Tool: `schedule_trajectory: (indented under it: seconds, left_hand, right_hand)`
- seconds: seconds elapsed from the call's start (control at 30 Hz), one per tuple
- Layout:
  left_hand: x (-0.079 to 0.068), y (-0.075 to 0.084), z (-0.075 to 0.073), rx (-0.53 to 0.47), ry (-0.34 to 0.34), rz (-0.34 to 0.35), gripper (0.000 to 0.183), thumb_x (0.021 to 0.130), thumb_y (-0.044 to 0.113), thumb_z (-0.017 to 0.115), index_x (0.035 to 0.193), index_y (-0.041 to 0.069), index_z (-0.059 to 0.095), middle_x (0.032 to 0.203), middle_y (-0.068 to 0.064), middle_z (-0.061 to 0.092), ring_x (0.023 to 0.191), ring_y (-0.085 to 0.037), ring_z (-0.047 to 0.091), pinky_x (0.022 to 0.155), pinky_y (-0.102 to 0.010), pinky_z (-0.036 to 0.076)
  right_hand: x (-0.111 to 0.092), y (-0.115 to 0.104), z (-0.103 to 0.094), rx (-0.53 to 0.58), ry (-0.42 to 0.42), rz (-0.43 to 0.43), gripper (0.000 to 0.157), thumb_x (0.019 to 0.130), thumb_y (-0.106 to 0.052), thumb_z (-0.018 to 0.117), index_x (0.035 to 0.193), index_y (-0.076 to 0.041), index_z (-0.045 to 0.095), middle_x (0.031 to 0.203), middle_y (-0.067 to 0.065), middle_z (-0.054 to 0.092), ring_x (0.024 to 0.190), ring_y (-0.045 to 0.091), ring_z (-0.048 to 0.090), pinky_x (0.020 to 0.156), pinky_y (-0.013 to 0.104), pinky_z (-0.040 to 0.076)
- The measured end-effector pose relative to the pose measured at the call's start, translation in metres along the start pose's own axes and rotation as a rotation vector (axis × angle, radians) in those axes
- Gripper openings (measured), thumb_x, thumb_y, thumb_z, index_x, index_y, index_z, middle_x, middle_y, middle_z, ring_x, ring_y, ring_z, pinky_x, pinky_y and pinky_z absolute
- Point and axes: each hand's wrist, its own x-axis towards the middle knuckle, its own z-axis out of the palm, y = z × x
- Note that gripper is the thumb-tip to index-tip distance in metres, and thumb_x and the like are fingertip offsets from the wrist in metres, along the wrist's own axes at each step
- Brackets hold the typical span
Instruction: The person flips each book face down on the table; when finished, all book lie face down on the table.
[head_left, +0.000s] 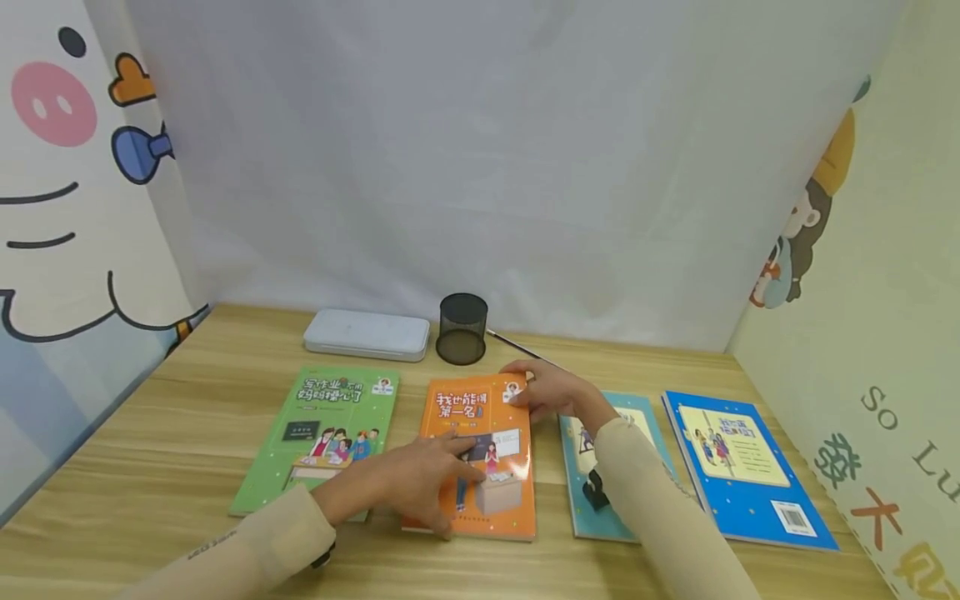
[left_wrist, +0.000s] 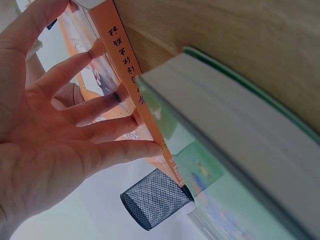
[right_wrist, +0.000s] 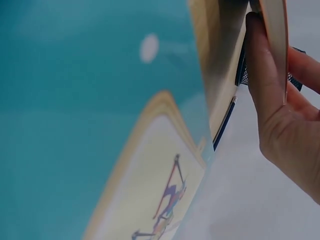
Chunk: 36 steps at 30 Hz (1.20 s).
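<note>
Left hand (head_left: 420, 479), spread, rests on the 8 o'clock side of the orange book (head_left: 498, 458), mid-way across the table (head_left: 180, 425); uneven pressure may skew it into the green book (head_left: 337, 425) at 9 o'clock. Right hand (head_left: 555, 392) pinches the 1 o'clock corner; lifting there alone could bend the book or knock the mesh cup (head_left: 462, 329) at 12 o'clock.

I see an orange book (head_left: 491, 446), a green book (head_left: 322, 442), a teal book (head_left: 577, 475) and a blue book (head_left: 750, 471), the last two with cream panels (head_left: 735, 446), on a brown wood-grain table (head_left: 150, 467). Over my remote link come cream sleeves (head_left: 262, 542), a black mesh cup (head_left: 461, 329), a pale grey case (head_left: 367, 333) and a white cartoon (head_left: 90, 192) with pink snout (head_left: 54, 104).
</note>
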Motion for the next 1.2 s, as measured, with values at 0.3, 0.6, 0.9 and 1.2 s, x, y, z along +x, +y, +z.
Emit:
schedule_trajectory:
  seconds: [0.3, 0.6, 0.9, 1.2]
  left_hand:
    - [0.001, -0.003, -0.002, -0.025, 0.004, 0.052, 0.069, 0.071, 0.042, 0.089, 0.134, 0.025, 0.065, 0.153, -0.013, 0.045, 0.138, -0.032, 0.046, 0.106, -0.047, 0.048]
    - [0.004, -0.002, -0.004, -0.116, 0.023, 0.011, 0.067, 0.079, 0.04, 0.084, 0.141, 0.03, 0.058, 0.154, -0.014, 0.044, 0.136, -0.034, 0.05, 0.104, -0.05, 0.049]
    - [0.007, 0.002, -0.01, -0.07, 0.133, 0.015, 0.057, 0.082, 0.032, 0.083, 0.135, 0.025, 0.064, 0.157, -0.015, 0.039, 0.141, -0.033, 0.044, 0.108, -0.049, 0.046]
    - [0.006, 0.005, -0.014, -0.04, 0.221, 0.027, 0.058, 0.082, 0.031, 0.083, 0.136, 0.021, 0.063, 0.159, -0.014, 0.036, 0.145, -0.038, 0.037, 0.109, -0.053, 0.045]
  right_hand:
    - [-0.005, 0.003, 0.0, 0.082, -0.006, -0.042, 0.059, 0.094, 0.006, 0.059, 0.149, -0.005, 0.041, 0.127, 0.026, 0.062, 0.092, 0.025, 0.071, 0.075, 0.039, 0.062]
    - [-0.009, 0.007, -0.006, 0.134, -0.021, -0.114, 0.059, 0.095, 0.004, 0.058, 0.15, -0.002, 0.038, 0.13, 0.028, 0.061, 0.095, 0.026, 0.071, 0.075, 0.041, 0.062]
    - [-0.018, 0.001, -0.019, 0.177, -0.001, -0.18, 0.061, 0.098, 0.0, 0.056, 0.154, -0.006, 0.032, 0.117, 0.014, 0.066, 0.087, 0.02, 0.072, 0.071, 0.035, 0.06]
    - [-0.026, -0.006, -0.023, 0.225, 0.018, -0.244, 0.058, 0.098, 0.002, 0.054, 0.152, -0.006, 0.035, 0.114, 0.014, 0.064, 0.09, 0.022, 0.072, 0.076, 0.04, 0.061]
